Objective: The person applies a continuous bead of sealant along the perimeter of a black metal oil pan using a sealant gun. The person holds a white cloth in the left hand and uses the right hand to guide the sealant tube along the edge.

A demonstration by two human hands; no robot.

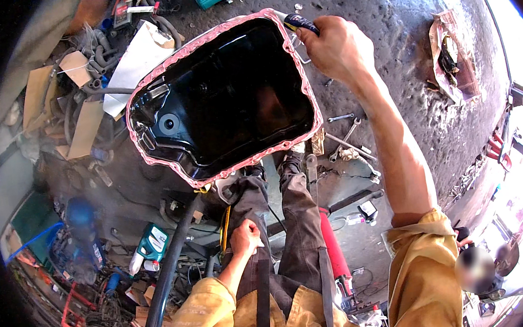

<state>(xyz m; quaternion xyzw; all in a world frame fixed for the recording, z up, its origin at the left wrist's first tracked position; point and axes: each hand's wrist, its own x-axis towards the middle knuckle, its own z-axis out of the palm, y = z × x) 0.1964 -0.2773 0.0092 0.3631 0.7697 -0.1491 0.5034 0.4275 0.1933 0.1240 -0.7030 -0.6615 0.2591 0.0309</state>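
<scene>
Head view: oil pan [219, 93], open side up, lies ahead of the person's legs and blocks the view of the floor beneath it; pink material lines its rim. Right hand [339, 45] is closed around one dark-handled tool [301, 24] at the pan's far right corner; tool contact with the rim cannot be confirmed at this angle. Left hand [246, 238] is curled into a loose fist in front of the left trouser leg [247, 203]. One dark bar [171, 275] stands left of the legs, between them and the left-side clutter; one red cylinder [334, 244] lies to their right. Surrounding items, counted: two green jugs [154, 242], one white sheet [137, 65] left of the pan, three cardboard pieces [85, 129] farther left, and at least two wrenches [340, 118] right of the pan.
</scene>
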